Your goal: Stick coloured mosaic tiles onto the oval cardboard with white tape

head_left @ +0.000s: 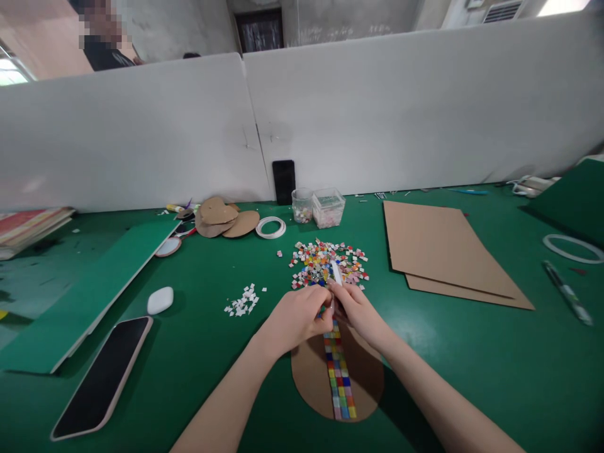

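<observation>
Tile-laying seems under way: coloured tiles [340, 380] are set on the cardboard disc [309, 371]. A white strip [336, 273] is held by the right hand [361, 314]; the left hand [297, 314] is pinched, contents hidden. Precise placement seems needed.

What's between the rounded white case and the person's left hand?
A small scatter of white tiles lies between the rounded white case and the left hand, on green tabletop; the head view shows it.
</observation>
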Demonstrator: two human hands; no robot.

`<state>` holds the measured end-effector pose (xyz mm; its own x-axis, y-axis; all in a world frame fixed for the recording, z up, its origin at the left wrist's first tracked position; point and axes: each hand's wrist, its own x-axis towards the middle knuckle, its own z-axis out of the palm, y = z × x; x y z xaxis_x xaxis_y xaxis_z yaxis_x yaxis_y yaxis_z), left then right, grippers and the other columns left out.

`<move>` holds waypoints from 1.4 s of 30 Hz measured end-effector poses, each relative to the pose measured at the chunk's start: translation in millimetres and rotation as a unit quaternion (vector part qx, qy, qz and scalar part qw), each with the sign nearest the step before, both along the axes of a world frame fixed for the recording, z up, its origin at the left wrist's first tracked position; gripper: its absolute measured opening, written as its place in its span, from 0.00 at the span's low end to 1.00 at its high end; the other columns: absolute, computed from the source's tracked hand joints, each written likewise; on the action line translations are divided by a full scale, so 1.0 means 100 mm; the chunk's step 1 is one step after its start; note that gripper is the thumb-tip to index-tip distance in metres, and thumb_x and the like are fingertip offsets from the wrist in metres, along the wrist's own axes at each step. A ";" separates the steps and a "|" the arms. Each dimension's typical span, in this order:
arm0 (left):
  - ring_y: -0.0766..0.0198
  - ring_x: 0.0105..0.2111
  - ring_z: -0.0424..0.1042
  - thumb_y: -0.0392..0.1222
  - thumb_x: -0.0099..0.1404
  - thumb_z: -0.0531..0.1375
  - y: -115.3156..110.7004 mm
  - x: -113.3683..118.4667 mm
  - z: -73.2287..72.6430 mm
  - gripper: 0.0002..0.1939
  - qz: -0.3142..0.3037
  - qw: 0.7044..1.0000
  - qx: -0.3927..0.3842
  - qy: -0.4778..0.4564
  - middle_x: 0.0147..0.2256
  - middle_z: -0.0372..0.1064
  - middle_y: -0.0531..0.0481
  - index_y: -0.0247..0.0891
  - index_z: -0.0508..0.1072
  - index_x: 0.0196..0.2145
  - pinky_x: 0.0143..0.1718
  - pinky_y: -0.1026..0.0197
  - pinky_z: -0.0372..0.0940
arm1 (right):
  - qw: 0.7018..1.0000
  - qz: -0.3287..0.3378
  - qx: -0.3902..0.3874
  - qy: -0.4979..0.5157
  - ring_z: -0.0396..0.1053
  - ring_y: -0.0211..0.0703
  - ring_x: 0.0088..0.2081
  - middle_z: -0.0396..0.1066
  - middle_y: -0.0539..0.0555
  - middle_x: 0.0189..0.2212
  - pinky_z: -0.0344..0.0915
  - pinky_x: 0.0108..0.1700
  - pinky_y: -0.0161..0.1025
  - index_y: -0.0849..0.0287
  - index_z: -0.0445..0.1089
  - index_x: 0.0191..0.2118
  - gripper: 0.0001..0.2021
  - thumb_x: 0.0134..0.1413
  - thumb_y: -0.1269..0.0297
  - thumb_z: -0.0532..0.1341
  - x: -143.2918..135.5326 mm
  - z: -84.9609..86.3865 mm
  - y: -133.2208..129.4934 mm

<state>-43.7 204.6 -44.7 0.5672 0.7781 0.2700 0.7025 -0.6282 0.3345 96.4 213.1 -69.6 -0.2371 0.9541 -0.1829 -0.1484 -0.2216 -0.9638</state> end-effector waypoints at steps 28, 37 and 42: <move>0.69 0.21 0.57 0.33 0.57 0.50 0.00 -0.02 0.03 0.05 0.009 0.997 -0.071 -0.031 0.21 0.57 0.57 0.39 0.62 0.25 0.23 0.66 0.52 | 0.998 -0.001 0.059 -0.031 0.48 0.34 0.19 0.52 0.45 0.15 0.46 0.21 0.34 0.57 0.57 0.18 0.21 0.51 0.47 0.55 0.01 -0.08 -0.02; 0.69 0.21 0.57 0.36 0.60 0.50 0.00 -0.03 0.06 0.05 0.033 0.992 -0.105 -0.058 0.21 0.59 0.57 0.39 0.62 0.27 0.23 0.67 0.52 | 0.999 0.041 0.018 0.021 0.45 0.32 0.17 0.49 0.43 0.15 0.44 0.19 0.32 0.57 0.57 0.21 0.19 0.49 0.47 0.58 0.02 0.05 -0.04; 0.68 0.21 0.58 0.34 0.58 0.50 -0.01 -0.01 0.10 0.05 0.043 0.995 -0.080 -0.027 0.21 0.58 0.56 0.39 0.60 0.25 0.22 0.66 0.51 | 0.999 0.017 0.030 0.020 0.51 0.35 0.22 0.54 0.46 0.21 0.52 0.23 0.33 0.58 0.63 0.25 0.16 0.51 0.50 0.58 0.02 0.00 -0.06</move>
